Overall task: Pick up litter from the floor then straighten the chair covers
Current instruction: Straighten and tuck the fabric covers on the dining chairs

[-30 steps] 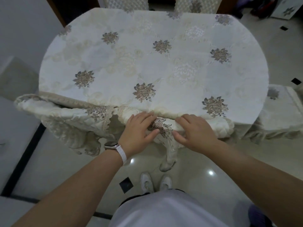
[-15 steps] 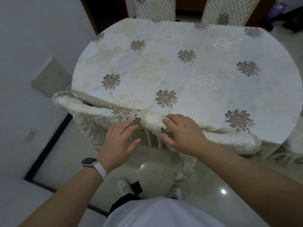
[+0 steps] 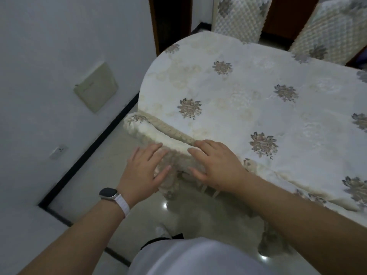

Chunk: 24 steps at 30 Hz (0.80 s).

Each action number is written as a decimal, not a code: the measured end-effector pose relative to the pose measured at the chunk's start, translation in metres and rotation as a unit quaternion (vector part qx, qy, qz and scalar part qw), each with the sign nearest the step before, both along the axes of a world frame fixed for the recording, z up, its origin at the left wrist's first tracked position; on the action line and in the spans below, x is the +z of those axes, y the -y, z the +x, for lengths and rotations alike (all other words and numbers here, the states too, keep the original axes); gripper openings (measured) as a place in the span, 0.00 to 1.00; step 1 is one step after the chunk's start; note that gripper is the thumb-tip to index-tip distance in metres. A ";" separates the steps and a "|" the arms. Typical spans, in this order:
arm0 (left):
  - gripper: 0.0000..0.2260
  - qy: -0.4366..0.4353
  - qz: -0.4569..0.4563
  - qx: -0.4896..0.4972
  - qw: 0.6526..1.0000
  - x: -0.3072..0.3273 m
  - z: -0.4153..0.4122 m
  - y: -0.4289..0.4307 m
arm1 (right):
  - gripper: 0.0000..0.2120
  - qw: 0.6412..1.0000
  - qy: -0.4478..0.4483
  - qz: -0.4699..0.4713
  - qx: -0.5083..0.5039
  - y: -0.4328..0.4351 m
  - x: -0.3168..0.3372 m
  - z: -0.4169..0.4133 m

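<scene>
A cream quilted chair cover [image 3: 147, 129] with brown flower patches lies over the top of a chair tucked against the table's near left edge. My left hand [image 3: 146, 171], a watch on its wrist, rests flat on the cover's top with straight fingers. My right hand [image 3: 215, 165] lies just to the right of it, fingers stretched over the same cover, thumb underneath the padded edge. A second covered chair top [image 3: 309, 197] runs under my right forearm. No litter shows on the floor.
The oval table [image 3: 258, 92] wears a white cloth with flower motifs. Two quilted chair backs [image 3: 240, 14] stand at its far side. A white wall [image 3: 49, 56] with a panel and a socket is at the left. Glossy floor tiles [image 3: 95, 175] lie below.
Both hands have slid left along the chair tops, from the middle chair's cover to the left chair's cover. The right hand let go of its pinch and now lies flatter. My view turned left.
</scene>
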State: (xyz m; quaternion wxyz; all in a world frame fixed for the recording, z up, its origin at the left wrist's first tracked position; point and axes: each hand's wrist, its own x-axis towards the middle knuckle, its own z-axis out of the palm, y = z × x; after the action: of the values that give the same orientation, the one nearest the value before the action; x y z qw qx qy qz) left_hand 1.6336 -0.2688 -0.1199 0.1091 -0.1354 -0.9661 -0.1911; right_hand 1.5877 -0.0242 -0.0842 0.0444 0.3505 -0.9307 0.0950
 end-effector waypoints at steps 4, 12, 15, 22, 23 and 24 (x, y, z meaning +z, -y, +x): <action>0.19 -0.020 -0.032 0.041 0.998 -0.003 -0.008 0.067 | 0.23 1.000 0.008 0.010 0.024 0.073 -0.004 -0.021; 0.19 -0.010 -0.062 0.119 0.991 0.005 -0.010 0.170 | 0.23 0.996 -0.005 -0.005 0.093 0.186 -0.005 -0.050; 0.19 -0.021 -0.065 0.147 0.987 0.006 -0.014 0.196 | 0.24 0.993 0.005 0.009 0.119 0.220 -0.007 -0.068; 0.20 0.008 -0.064 0.195 0.979 0.001 -0.045 0.260 | 0.25 0.986 0.004 0.008 0.169 0.298 -0.023 -0.125; 0.20 0.014 -0.071 0.199 0.977 0.000 -0.054 0.271 | 0.25 0.984 0.007 0.008 0.178 0.311 -0.028 -0.137; 0.20 0.020 -0.076 0.204 0.976 0.000 -0.064 0.281 | 0.25 0.983 0.013 0.006 0.185 0.322 -0.033 -0.149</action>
State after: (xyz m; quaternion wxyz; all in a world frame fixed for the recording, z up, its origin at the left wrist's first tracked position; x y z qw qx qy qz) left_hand 1.5694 -0.5502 -0.1202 0.1156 0.0610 -0.9870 -0.0930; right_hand 1.4385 -0.3465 -0.1175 0.0119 0.5153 -0.8510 0.1001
